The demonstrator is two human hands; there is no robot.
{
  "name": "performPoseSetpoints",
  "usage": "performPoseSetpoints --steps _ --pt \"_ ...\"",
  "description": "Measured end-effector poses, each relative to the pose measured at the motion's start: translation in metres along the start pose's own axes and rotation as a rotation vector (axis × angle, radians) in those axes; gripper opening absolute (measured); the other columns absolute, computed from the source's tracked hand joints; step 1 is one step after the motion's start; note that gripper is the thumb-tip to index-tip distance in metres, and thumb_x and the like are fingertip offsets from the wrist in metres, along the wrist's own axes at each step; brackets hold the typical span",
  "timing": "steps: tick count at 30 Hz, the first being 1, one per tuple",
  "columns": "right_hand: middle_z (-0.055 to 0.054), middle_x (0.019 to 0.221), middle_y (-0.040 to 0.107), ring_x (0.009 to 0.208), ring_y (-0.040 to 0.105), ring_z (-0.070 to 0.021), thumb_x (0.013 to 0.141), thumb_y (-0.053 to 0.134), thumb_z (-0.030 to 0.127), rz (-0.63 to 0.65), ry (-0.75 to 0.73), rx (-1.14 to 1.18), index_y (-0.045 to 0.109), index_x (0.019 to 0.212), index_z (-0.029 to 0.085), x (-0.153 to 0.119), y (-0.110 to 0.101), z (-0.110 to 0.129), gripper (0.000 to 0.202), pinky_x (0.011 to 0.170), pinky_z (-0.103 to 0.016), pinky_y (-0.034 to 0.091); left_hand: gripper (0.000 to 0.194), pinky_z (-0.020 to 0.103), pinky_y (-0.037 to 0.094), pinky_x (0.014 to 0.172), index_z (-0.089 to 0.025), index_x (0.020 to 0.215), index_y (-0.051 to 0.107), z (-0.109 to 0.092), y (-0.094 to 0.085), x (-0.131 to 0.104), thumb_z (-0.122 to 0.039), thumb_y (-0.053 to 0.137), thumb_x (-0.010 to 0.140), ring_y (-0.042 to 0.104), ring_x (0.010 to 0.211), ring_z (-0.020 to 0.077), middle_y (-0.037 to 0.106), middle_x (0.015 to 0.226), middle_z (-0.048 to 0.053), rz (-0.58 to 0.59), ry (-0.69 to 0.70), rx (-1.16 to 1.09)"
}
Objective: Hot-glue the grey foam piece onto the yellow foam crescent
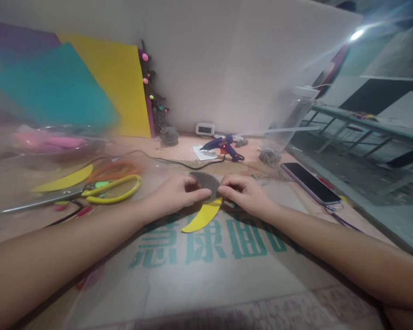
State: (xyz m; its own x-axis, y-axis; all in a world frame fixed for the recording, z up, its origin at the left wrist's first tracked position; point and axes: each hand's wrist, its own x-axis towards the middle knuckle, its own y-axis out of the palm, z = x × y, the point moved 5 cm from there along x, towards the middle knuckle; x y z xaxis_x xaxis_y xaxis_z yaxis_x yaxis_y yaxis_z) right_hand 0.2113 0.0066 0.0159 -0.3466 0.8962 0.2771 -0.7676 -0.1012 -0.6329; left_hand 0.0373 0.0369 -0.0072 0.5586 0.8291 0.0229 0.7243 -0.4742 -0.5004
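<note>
A yellow crescent-shaped piece (203,217) is held at the middle of the work surface, its pointed lower end free and aimed toward me. Its upper part is covered by a dark grey layer (210,182) that looks like wound yarn. My left hand (182,191) pinches the grey part from the left, thumb lying across it. On the right edge, where grey meets yellow, the thumb and fingers of my right hand (241,192) press together. Whether the right fingertips also hold a loose strand is hidden. A second yellow crescent (65,178) lies at the left beside the scissors.
Large scissors (112,195) with yellow and orange handles lie left. A blue glue gun (222,145) with a red light rests ahead, its black cord running left. Grey yarn (270,157), a phone (310,182), a small clock (204,129) and coloured sheets (124,91) surround the work surface.
</note>
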Motion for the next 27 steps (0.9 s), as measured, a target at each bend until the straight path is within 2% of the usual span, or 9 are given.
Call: performPoseSetpoints --steps 5,10,16,19,22,25,27 --pt "0.0 0.063 0.062 0.059 0.052 -0.0108 0.09 0.055 0.034 0.039 0.021 -0.017 0.064 0.07 0.016 -0.001 0.002 0.002 0.028 0.055 -0.022 0.037 0.043 0.021 0.033 0.044 -0.017 0.07 0.066 -0.003 0.0 0.001 -0.058 0.061 0.081 0.051 0.05 0.0118 0.062 0.058 0.0 -0.004 0.07 0.04" --pt "0.0 0.062 0.062 0.057 0.051 -0.0108 0.088 0.057 0.032 0.009 0.012 -0.08 0.063 0.066 0.017 -0.003 0.001 0.006 0.028 0.054 -0.023 0.036 0.041 0.021 0.031 0.043 -0.016 0.067 0.066 -0.006 0.001 0.0 -0.054 0.06 0.082 0.047 0.049 0.011 0.059 0.055 0.0 0.017 0.107 0.077" --pt "0.0 0.061 0.06 0.057 0.051 -0.0114 0.089 0.054 0.034 0.015 0.06 -0.032 0.061 0.068 0.017 -0.003 0.002 0.003 0.028 0.053 -0.023 0.037 0.047 0.02 0.032 0.042 -0.017 0.068 0.06 -0.004 -0.001 0.001 -0.06 0.053 0.086 0.048 0.047 0.0105 0.057 0.057 -0.001 -0.006 0.043 -0.062" --pt "0.0 0.063 0.06 0.059 0.051 -0.0116 0.09 0.055 0.035 0.04 0.06 0.007 0.06 0.07 0.017 -0.002 0.003 0.002 0.027 0.055 -0.023 0.038 0.045 0.019 0.035 0.044 -0.017 0.073 0.061 -0.001 -0.006 0.003 -0.058 0.052 0.088 0.049 0.052 0.0104 0.058 0.062 -0.001 -0.072 0.066 -0.176" --pt "0.0 0.064 0.059 0.059 0.052 -0.0112 0.094 0.05 0.039 0.057 0.027 0.024 0.057 0.068 0.017 -0.003 0.003 0.002 0.035 0.057 -0.023 0.04 0.042 0.018 0.033 0.044 -0.017 0.078 0.064 0.0 -0.01 0.003 -0.057 0.055 0.087 0.048 0.052 0.0098 0.057 0.064 -0.001 -0.129 0.066 -0.171" --pt "0.0 0.063 0.057 0.058 0.051 -0.011 0.097 0.042 0.044 0.044 0.022 0.049 0.055 0.066 0.018 -0.003 0.002 0.001 0.043 0.056 -0.024 0.041 0.041 0.018 0.032 0.042 -0.017 0.082 0.066 -0.001 -0.01 0.0 -0.056 0.056 0.087 0.046 0.05 0.0092 0.057 0.063 -0.002 -0.125 0.039 -0.134" --pt "0.0 0.065 0.059 0.058 0.051 -0.0111 0.095 0.046 0.044 0.031 0.055 0.081 0.059 0.072 0.017 -0.002 0.002 -0.001 0.037 0.055 -0.023 0.041 0.04 0.019 0.033 0.042 -0.017 0.083 0.067 -0.003 -0.009 -0.001 -0.055 0.056 0.087 0.046 0.049 0.0088 0.058 0.064 -0.002 -0.121 0.051 -0.124"
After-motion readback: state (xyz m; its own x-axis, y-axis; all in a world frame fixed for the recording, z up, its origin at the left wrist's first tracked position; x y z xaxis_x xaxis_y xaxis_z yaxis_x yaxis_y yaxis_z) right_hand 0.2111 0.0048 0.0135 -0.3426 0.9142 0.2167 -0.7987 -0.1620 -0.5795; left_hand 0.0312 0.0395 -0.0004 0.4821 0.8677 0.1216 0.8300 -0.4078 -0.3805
